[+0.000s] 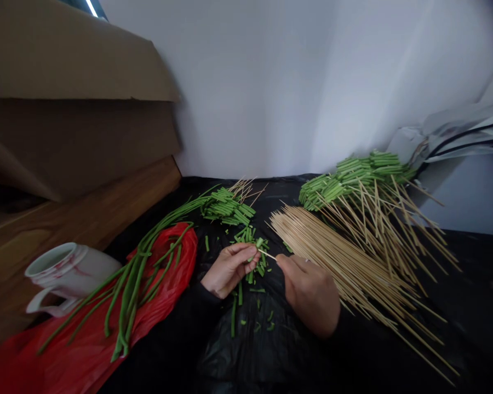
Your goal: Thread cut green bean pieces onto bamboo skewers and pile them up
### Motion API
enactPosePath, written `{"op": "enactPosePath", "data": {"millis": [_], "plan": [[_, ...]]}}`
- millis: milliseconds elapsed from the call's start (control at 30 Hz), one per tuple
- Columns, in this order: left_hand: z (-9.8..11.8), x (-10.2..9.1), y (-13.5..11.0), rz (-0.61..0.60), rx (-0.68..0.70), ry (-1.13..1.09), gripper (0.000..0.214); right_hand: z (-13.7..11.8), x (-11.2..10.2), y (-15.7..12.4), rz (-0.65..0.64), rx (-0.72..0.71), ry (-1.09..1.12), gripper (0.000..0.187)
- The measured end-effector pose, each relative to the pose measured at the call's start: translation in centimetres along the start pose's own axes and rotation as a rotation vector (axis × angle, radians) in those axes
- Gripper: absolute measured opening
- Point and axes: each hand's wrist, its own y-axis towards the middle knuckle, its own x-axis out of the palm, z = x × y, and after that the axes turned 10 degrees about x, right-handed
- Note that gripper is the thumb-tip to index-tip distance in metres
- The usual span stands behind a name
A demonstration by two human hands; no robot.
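Observation:
Between thumb and fingers, my left hand (233,267) pinches a short piece of green stem (260,242). My right hand (312,293) is closed round a thin wooden skewer (268,254), whose far end meets the green piece at my left fingertips. Whether the tip has passed through it is hidden. Loose cut green pieces (246,235) lie just beyond and below my hands. To the right of my right hand spreads a thick bundle of bare skewers (345,246). Behind it is a pile of skewers threaded with green pieces (353,178).
A smaller skewered green pile (227,207) lies at the back. Long green stems (133,284) rest on a red plastic bag (168,290) at left, beside a white mug (82,271). Black sheeting (230,366) covers the surface. A cardboard box (78,98) and a white wall (271,82) stand behind.

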Motion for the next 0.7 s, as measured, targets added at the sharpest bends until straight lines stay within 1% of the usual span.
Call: {"op": "enactPosePath", "data": {"millis": [133, 200, 333, 500, 700], "plan": [[-0.7, 0.7, -0.3, -0.076, -0.019, 0.072, 0.022, -0.7, 0.0, 0.3, 0.006, 0.013, -0.001, 0.024], [-0.9, 1.0, -0.3, -0.094, -0.004, 0.088, 0.022, -0.9, 0.0, 0.5, 0.005, 0.027, 0.011, 0.024], [-0.6, 1.0, 0.0, -0.060, 0.050, 0.093, 0.020, -0.7, 0.3, 0.8, -0.024, 0.034, 0.044, 0.024], [0.1, 0.5, 0.0, -0.039, 0.087, 0.075, 0.017, -0.2, 0.4, 0.6, -0.006, 0.015, 0.043, 0.026], [-0.9, 1.2, -0.6, -0.074, 0.054, 0.148, 0.019, -0.8, 0.3, 0.4, -0.019, 0.005, 0.045, 0.024]]}}
